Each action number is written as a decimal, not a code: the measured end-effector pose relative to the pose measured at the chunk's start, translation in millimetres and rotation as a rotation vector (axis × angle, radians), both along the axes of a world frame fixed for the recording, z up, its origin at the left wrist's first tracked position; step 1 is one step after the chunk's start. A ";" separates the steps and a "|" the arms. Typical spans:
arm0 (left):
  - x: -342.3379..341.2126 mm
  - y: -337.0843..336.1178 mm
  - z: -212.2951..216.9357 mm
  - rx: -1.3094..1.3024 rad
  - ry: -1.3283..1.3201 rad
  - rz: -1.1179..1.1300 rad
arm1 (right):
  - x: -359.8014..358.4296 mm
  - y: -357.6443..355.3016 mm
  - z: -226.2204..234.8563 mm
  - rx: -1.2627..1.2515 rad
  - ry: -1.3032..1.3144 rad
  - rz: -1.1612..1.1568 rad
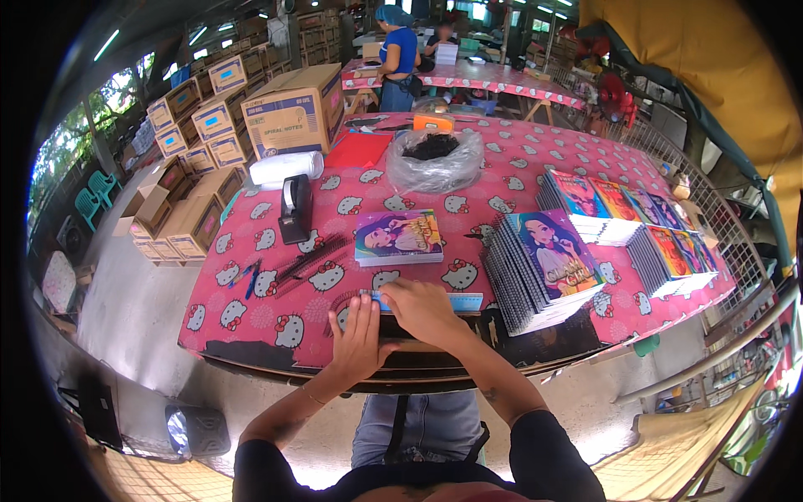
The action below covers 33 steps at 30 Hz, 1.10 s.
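- Both hands are set at the near edge of the counter (251,326), on a notebook (418,303) with a light blue cover that lies flat there.
- Left hand (358,339): laid flat, fingers spread, pressing down on the notebook's near left part. Grip apart; nothing is clasped.
- Right hand (424,309): fingers curled over the notebook's far edge, next to the left hand. Whether the grip is clamped on the cover or only resting on it cannot be told.
- Step judged in hand: a single notebook is being squared or pressed at the counter edge, likely at its spine.
- Next move judged to call for a steady left hand as hold-down while the right works along the edge; the notebook sits close to the drop, so a slip outward is the risk.
- Nearby: 1 finished book (398,238) just beyond, a fanned stack (539,272) to the right, black combs (305,259) to the left, a tape dispenser (294,209) farther back.
- A bag (435,159) of dark parts sits mid-counter.
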<state>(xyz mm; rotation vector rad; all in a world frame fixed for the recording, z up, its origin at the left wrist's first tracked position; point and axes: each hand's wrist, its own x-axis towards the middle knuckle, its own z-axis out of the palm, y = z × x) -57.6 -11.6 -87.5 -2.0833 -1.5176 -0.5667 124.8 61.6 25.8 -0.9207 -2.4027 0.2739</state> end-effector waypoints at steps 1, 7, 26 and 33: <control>-2.6 7.2 3.9 0.062 -0.019 0.012 | 0.9 0.3 2.3 -0.011 -0.017 0.017; 15.7 -7.9 26.1 -0.004 -0.051 -0.053 | 40.6 -8.4 2.5 0.215 0.043 0.040; 30.7 30.8 98.2 -0.005 0.124 -0.027 | 53.4 0.0 15.1 -0.104 -0.197 -0.001; 33.1 42.7 102.7 0.076 -0.010 -0.005 | 53.8 -9.0 16.8 -0.044 -0.145 -0.062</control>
